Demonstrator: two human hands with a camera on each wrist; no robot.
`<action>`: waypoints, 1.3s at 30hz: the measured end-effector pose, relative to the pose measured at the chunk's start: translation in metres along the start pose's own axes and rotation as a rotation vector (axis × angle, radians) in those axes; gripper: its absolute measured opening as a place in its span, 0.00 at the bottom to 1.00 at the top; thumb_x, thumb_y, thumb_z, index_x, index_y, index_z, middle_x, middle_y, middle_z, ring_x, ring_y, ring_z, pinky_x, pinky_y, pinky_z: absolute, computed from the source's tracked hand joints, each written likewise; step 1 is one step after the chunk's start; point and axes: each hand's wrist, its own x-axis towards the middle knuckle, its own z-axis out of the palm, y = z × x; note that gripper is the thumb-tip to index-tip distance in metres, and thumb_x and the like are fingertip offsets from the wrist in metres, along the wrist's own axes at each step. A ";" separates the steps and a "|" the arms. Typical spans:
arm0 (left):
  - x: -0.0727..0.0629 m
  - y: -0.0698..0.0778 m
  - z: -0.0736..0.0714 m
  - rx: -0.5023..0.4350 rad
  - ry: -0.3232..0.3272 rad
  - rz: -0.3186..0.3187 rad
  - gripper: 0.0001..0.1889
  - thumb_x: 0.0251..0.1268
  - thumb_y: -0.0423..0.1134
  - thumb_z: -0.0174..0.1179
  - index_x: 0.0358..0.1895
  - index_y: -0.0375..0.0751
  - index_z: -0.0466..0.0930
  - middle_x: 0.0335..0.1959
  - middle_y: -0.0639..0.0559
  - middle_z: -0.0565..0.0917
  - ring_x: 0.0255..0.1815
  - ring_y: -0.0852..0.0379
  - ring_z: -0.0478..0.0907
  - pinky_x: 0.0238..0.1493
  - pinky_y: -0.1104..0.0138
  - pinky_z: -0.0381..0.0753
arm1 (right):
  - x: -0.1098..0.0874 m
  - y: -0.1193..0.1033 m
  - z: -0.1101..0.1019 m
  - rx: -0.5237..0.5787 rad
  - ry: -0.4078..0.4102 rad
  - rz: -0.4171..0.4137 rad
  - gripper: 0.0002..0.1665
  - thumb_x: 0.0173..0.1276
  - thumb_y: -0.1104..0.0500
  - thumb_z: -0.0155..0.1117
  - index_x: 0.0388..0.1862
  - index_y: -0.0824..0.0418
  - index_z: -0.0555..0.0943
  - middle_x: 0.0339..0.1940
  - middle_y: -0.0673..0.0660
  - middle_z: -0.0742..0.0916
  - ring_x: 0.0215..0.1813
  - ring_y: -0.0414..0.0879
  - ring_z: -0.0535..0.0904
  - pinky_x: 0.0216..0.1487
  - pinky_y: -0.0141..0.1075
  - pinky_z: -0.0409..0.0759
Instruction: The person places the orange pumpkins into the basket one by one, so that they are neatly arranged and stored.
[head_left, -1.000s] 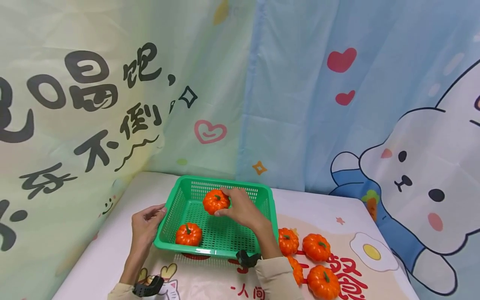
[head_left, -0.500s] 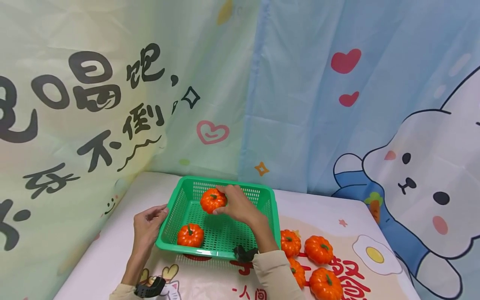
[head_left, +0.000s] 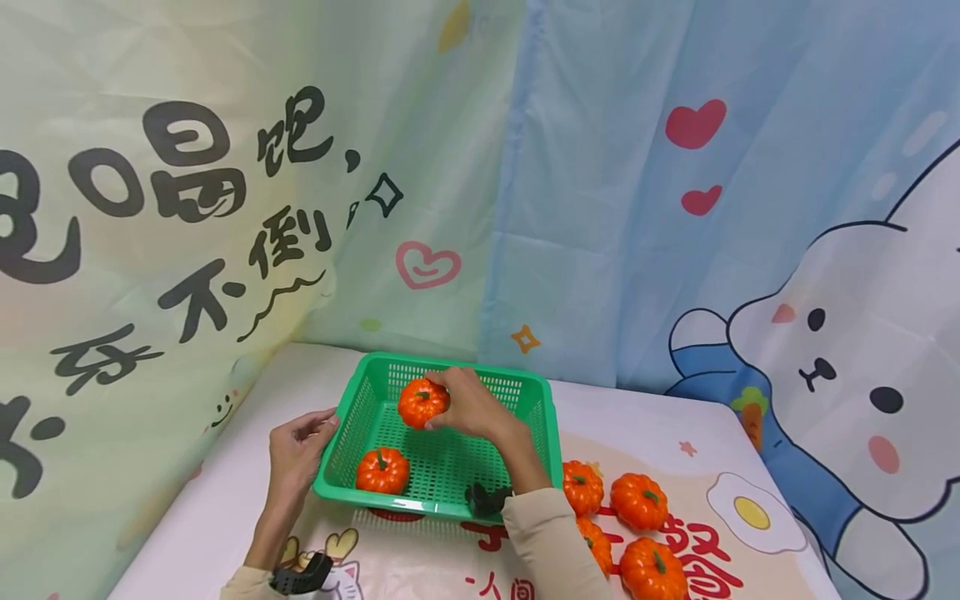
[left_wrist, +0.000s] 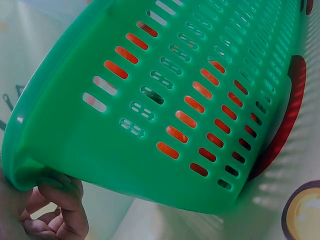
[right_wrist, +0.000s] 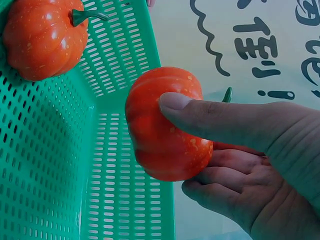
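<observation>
A green plastic basket point(head_left: 442, 467) with slotted walls stands on the table. My left hand point(head_left: 296, 450) grips its left rim; in the left wrist view the thumb and curled fingers point(left_wrist: 65, 205) pinch the rim's underside. My right hand point(head_left: 474, 408) holds an orange toy pumpkin point(head_left: 422, 403) above the basket's far left part, and the right wrist view shows the thumb point(right_wrist: 200, 114) across the pumpkin's side. A second pumpkin point(head_left: 382, 472) sits inside the basket at the near left corner, its green stem upward.
Several more orange pumpkins point(head_left: 639, 502) lie on the table to the right of the basket, partly behind the right sleeve point(head_left: 555, 537). The printed tablecloth point(head_left: 615, 408) reaches back to a patterned curtain point(head_left: 570, 208).
My right hand has shifted slightly left with the pumpkin. The left hand keeps its hold on the rim. The head view has turned a little.
</observation>
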 end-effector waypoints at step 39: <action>0.002 0.000 0.002 -0.044 0.014 -0.014 0.14 0.77 0.36 0.68 0.57 0.32 0.91 0.42 0.39 0.91 0.34 0.64 0.81 0.35 0.73 0.81 | 0.045 0.019 0.029 -0.076 -0.128 -0.095 0.27 0.61 0.62 0.87 0.58 0.66 0.89 0.45 0.59 0.93 0.38 0.46 0.84 0.42 0.35 0.83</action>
